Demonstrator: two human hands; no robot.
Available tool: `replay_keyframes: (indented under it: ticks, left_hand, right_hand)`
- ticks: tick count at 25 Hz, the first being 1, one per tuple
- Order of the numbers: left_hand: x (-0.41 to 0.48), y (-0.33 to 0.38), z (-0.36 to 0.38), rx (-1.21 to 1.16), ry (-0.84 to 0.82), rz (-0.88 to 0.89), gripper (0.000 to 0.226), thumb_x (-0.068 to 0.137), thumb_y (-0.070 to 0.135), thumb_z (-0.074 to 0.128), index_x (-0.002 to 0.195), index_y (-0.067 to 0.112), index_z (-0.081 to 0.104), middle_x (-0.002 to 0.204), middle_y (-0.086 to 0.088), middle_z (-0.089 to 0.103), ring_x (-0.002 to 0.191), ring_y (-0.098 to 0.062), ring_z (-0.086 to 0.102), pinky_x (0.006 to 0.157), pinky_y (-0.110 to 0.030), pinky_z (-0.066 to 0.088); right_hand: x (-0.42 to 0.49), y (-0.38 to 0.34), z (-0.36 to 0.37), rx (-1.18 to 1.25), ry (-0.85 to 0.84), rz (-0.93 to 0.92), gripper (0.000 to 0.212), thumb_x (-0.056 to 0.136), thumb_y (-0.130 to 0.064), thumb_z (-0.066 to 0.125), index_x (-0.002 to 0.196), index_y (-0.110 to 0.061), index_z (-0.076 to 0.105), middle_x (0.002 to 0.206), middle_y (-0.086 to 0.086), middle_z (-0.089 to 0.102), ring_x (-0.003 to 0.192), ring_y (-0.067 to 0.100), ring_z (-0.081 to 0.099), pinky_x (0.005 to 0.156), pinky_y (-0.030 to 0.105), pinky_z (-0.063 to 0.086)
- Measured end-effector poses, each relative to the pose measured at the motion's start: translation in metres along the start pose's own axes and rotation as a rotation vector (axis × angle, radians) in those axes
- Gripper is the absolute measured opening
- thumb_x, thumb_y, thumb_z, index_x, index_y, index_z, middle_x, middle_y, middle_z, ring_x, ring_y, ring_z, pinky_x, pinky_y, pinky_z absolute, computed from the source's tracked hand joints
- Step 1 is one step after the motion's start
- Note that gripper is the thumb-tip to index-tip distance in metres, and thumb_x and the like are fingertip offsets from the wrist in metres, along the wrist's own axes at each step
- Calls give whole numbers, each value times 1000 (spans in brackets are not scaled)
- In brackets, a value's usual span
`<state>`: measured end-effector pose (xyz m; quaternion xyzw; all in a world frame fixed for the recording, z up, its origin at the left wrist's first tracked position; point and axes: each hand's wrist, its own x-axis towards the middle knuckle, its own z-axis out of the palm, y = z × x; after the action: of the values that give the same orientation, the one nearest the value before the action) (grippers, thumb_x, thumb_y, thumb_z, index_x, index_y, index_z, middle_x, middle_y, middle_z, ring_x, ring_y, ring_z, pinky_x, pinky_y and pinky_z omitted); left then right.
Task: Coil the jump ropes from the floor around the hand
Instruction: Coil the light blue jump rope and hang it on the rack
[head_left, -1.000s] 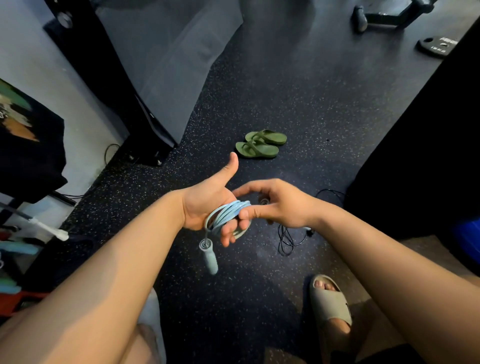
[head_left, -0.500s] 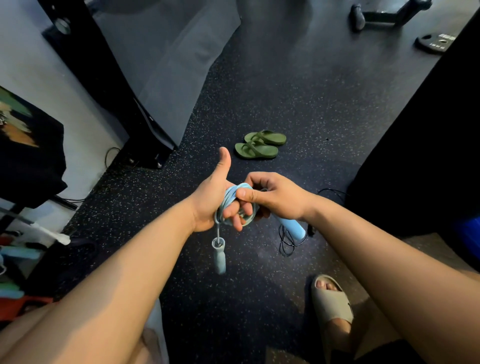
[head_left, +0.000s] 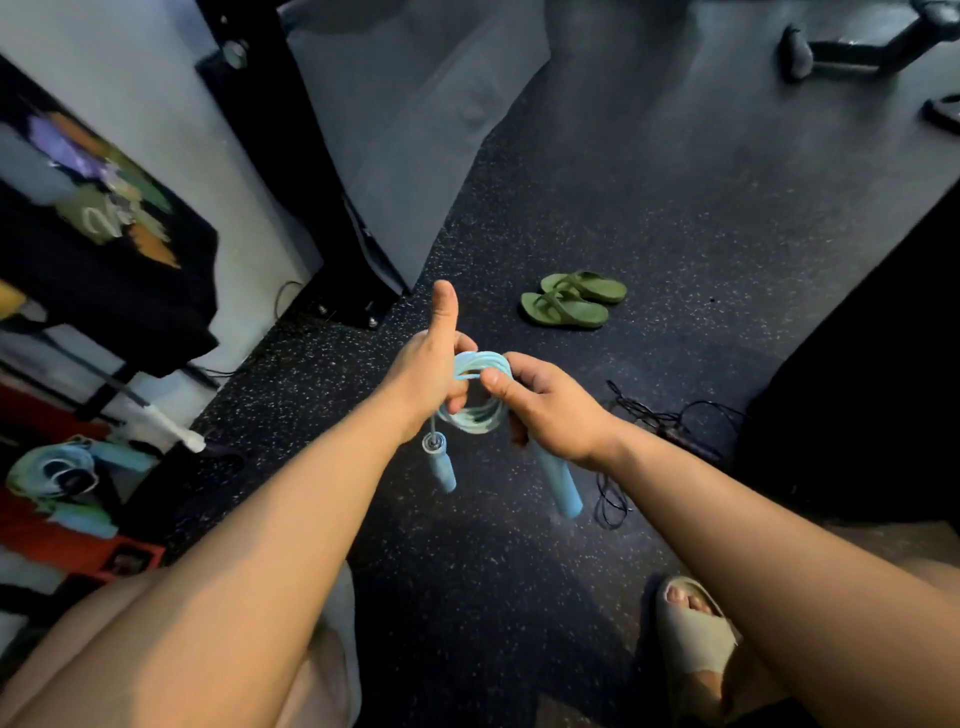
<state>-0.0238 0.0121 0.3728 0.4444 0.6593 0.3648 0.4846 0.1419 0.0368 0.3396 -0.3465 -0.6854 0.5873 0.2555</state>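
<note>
**A:** Which step is this?

**B:** The end of one coil, I'd say. The blue jump rope (head_left: 475, 415) is wound in loops around the left hand (head_left: 428, 374). Its fingers curl through the loops and the thumb sticks up. The rope is held in the air over the middle of the floor (head_left: 675, 234).

**A:** And the right hand (head_left: 553, 415)?

**B:** Its thumb pinches the loops, and its fingers close round the second handle (head_left: 558, 483). The first handle (head_left: 441, 467) hangs free beneath the left hand.

**A:** What comes next?

**B:** Probably securing that second handle so the loops hold, without letting them slip off the fingers. After that, the black rope (head_left: 667, 428) looks due. It lies loose on the floor near its right edge.
</note>
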Motion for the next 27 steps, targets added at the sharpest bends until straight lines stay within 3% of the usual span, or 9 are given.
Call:
replay_keyframes:
  ticks: [2,4,5,7,12,15,19,22,27]
  left_hand:
    - [-8,-3,-37,-232,-217,-38,70,87,77,37,95,10,56,55,-5,50,52,-19,47,54,-31,44]
    - [-18,-8,-80,-320,-380,-33,34,97,35,57,112,5,53,71,-6,56,68,-19,54,69,-29,51]
    - [-26,-13,-105,-337,-424,-28,31,94,18,57,120,3,51,80,-8,58,77,-19,58,77,-29,52]
    - [-44,-26,-149,-324,-412,-24,38,92,9,56,129,0,52,99,-13,62,93,-21,63,90,-31,53]
    - [-84,-95,-219,-121,25,24,26,102,9,53,128,9,60,112,-14,70,107,-22,66,100,-41,50]
    - [-111,-146,-256,-136,119,4,33,100,4,55,132,11,59,126,-22,67,117,-26,64,106,-43,48]
    - [-130,-198,-278,-160,448,-36,38,99,-7,50,121,21,63,117,-10,72,103,-15,71,96,-32,54]
    - [-126,-245,-293,-232,715,-106,26,100,0,55,115,20,61,117,-12,73,96,-17,74,93,-41,57]
    - [-115,-304,-314,-372,943,-164,25,97,6,62,116,22,68,110,-3,76,97,-17,74,99,-49,54]
  right_hand:
    - [14,-9,18,44,0,-27,34,104,-32,49,101,-1,61,76,8,59,53,15,53,47,32,49]
    - [29,-16,38,118,-25,-34,36,104,-31,48,102,3,61,77,8,61,52,17,51,47,32,49]
    - [37,-20,53,165,-45,-33,36,104,-30,48,104,3,61,77,6,62,52,16,50,47,31,49]
    - [56,-27,91,257,-100,-23,33,104,-27,49,105,2,63,79,4,65,52,15,49,47,30,48]
    - [102,-26,198,326,-156,-7,22,102,-23,55,109,-3,64,77,7,64,57,16,55,48,30,46]
    - [120,-23,262,286,-204,10,18,101,-19,57,110,-2,55,76,8,62,54,14,56,44,28,45]
    - [138,-7,334,254,-282,40,9,102,-17,53,107,-9,52,76,4,61,51,10,54,44,26,45]
    - [159,10,376,188,-317,70,17,104,-16,49,114,-3,51,78,6,61,50,14,51,45,25,45]
    - [197,41,432,113,-375,120,21,103,-18,53,116,-2,55,80,7,62,46,6,51,44,24,44]
